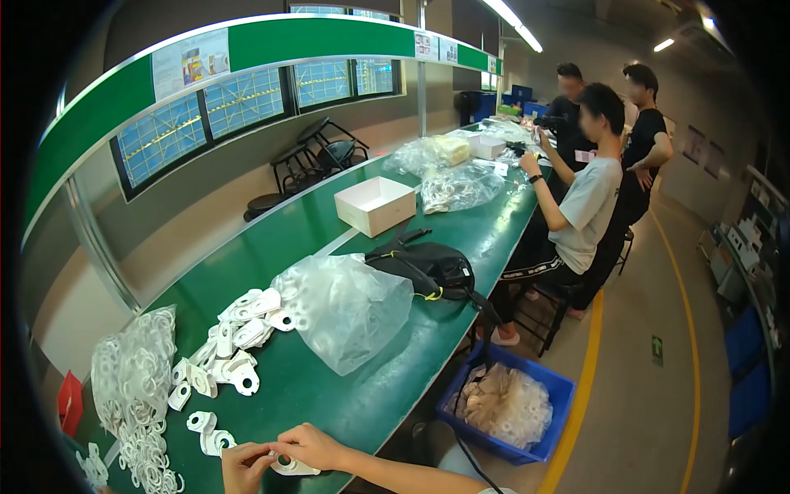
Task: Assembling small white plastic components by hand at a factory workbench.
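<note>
My left hand [245,466] and my right hand [311,447] meet at the near edge of the green table. Their fingers are closed together at one end of a white plastic part [296,468] with a round hole. It sticks out below my right hand; the fingers hide its other end. Just beyond my hands lie a few similar white plastic parts [211,436]. Farther off is a loose pile of them [224,339]. To the left, white plastic rings [146,457] spill from a clear plastic bag [136,362].
A large clear bag [346,309], black backpack [428,267] and white box [375,206] stand along the green table [370,362]. A blue bin [559,403] with bagged parts sits on the floor at right. Farther along, a seated person [588,185] works; others stand behind.
</note>
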Available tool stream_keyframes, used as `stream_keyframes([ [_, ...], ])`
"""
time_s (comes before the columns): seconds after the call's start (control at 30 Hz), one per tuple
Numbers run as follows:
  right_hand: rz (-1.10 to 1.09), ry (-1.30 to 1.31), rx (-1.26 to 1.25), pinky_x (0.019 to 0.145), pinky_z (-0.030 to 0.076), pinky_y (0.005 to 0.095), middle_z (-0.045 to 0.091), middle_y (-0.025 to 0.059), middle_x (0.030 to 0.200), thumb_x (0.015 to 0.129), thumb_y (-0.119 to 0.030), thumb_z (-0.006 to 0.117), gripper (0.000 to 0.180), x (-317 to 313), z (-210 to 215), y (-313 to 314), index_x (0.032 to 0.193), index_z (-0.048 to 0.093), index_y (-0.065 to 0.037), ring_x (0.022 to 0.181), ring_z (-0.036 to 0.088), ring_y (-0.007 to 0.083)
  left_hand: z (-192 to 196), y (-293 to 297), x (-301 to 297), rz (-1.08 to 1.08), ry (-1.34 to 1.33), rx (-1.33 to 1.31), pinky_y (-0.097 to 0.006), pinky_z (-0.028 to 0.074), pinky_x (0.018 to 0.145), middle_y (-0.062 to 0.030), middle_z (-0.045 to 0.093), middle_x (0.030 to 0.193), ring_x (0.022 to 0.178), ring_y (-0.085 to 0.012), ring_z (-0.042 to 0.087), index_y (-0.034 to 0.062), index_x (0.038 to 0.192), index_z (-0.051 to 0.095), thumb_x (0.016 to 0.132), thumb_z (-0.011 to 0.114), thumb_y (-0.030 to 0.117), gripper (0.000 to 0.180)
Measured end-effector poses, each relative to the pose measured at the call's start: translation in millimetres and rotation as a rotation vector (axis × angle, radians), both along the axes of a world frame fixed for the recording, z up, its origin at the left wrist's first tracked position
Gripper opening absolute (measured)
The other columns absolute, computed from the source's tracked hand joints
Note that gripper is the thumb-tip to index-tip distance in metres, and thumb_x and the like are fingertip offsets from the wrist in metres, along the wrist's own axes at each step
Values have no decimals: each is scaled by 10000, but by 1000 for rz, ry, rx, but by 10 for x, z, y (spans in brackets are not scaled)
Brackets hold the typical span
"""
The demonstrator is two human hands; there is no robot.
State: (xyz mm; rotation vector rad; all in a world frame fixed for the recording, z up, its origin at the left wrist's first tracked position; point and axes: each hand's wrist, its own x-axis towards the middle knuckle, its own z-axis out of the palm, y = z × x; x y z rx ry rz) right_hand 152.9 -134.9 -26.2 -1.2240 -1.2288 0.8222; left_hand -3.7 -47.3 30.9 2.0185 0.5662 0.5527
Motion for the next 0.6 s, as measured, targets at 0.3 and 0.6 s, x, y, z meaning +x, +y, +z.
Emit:
stream_keyframes([
  [0.3,-112,-72,75,524,385,342,548,145,611,904,-246,510,300,-45,-30,12,769,597,8,531,487,265,-175,51,55,100,-80,-233,-198,458,616,-54,647,736,656,-92,592,-58,849,662,759,611,-53,104],
  [0.6,-302,-140,130,587,417,378,573,152,723,860,-210,530,201,-89,27,-74,860,575,-14,660,548,328,-225,-4,104,194,-134,-83,-203,479,636,-60,645,810,685,-98,603,-54,910,648,791,616,-33,124],
])
